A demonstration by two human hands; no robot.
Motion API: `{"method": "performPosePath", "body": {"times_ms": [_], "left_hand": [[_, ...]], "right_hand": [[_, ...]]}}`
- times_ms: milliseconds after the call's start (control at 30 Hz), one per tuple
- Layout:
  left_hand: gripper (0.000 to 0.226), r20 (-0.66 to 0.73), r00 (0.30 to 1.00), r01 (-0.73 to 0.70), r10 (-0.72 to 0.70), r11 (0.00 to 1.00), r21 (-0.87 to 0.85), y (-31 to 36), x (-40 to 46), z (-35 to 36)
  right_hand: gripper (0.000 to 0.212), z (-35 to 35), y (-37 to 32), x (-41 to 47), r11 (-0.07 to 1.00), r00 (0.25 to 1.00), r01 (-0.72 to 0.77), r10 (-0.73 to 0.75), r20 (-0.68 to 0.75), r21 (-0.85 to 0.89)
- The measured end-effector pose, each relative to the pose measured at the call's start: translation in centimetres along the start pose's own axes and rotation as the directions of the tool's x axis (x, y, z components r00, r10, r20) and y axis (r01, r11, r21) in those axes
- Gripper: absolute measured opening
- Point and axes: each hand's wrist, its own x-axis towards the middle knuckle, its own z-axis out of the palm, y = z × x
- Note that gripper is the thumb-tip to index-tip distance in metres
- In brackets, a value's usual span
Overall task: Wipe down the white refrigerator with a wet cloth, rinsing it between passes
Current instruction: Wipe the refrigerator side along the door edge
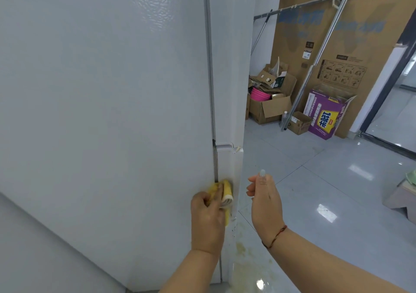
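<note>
The left hand [208, 220] is gripping the yellow cloth [222, 194], wiping the fridge [101, 112] edge low down; right hand [265, 200] is hovering loosely curled, holding nothing; rinsing probably comes next.

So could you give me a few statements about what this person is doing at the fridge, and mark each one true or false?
1. The left hand holds a yellow cloth against the white refrigerator. True.
2. The right hand also grips the cloth. False: it hangs free beside the fridge, holding nothing.
3. A purple box stands on the floor behind. True.
4. The cloth is up near the fridge's top. False: it is low, by the seam below the door gap.
5. A red string circles the right wrist. True.
</note>
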Motion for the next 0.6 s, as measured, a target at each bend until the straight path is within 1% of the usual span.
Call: {"method": "performPosePath", "body": {"times_ms": [33,67,100,133,167,200,267,300,367,400,433,467,500,533,600], "left_hand": [[0.008,-0.056,0.992,-0.114,0.115,0.993,0.027,0.4,0.0,-0.5],[0.008,-0.118,0.949,-0.277,0.292,0.953,0.125,1.2,0.1,-0.9],[0.025,-0.148,0.878,-0.418,0.455,0.880,0.227,2.2,0.5,-1.0],[0.038,-0.151,0.781,-0.545,0.606,0.780,0.308,3.0,1.4,-1.0],[0.044,-0.175,0.716,-0.603,0.676,0.725,0.332,4.1,2.3,-1.0],[0.046,-0.216,0.663,-0.643,0.717,0.693,0.325,5.4,3.2,-0.8],[0.038,-0.293,0.582,-0.682,0.758,0.652,0.330,7.7,4.6,-0.5],[0.031,-0.318,0.600,-0.679,0.734,0.677,0.283,8.2,5.0,-0.2],[0.024,-0.351,0.738,-0.603,0.576,0.797,0.040,9.2,4.6,1.0],[0.017,-0.326,0.790,-0.567,0.520,0.821,-0.063,8.9,4.4,1.6],[0.020,-0.280,0.845,-0.508,0.456,0.848,-0.152,8.4,4.1,2.3],[0.020,-0.241,0.858,-0.490,0.453,0.863,-0.120,7.5,4.0,2.9],[0.017,-0.201,0.881,-0.457,0.429,0.881,-0.123,7.1,3.8,3.4],[0.019,-0.191,0.872,-0.472,0.451,0.877,-0.083,6.3,3.9,3.9],[0.036,-0.183,0.860,-0.499,0.475,0.860,-0.111,5.5,4.0,4.1]], "right_hand": [[0.058,0.1,0.0,0.0,1.000,1.000,0.007,-0.007,-0.004,0.003],[0.056,0.1,-0.1,0.0,1.000,1.000,0.016,-0.016,-0.008,0.007],[0.054,0.2,-0.2,0.0,1.000,1.000,0.028,-0.028,-0.011,0.007],[0.053,0.3,-0.2,0.1,0.999,0.999,0.038,-0.038,-0.010,0.007],[0.052,0.4,-0.2,0.1,0.999,0.999,0.044,-0.044,-0.009,0.009],[0.051,0.5,-0.3,0.1,0.999,0.999,0.050,-0.050,-0.007,0.013],[0.049,0.7,-0.3,0.2,0.998,0.998,0.058,-0.058,0.003,0.019],[0.049,0.7,-0.2,0.2,0.998,0.998,0.062,-0.062,0.005,0.020],[0.052,0.5,0.0,0.4,0.997,0.997,0.075,-0.075,0.000,0.018],[0.055,0.4,0.0,0.4,0.996,0.996,0.085,-0.085,-0.008,0.017],[0.058,0.3,0.1,0.5,0.995,0.995,0.095,-0.094,-0.017,0.013],[0.060,0.2,0.2,0.8,0.995,0.995,0.101,-0.100,-0.025,0.008],[0.061,0.0,0.2,1.0,0.995,0.994,0.104,-0.104,-0.034,0.007],[0.060,-0.1,0.3,1.3,0.994,0.994,0.106,-0.105,-0.041,0.009],[0.059,-0.4,0.5,1.8,0.994,0.993,0.111,-0.110,-0.047,0.007]]}}
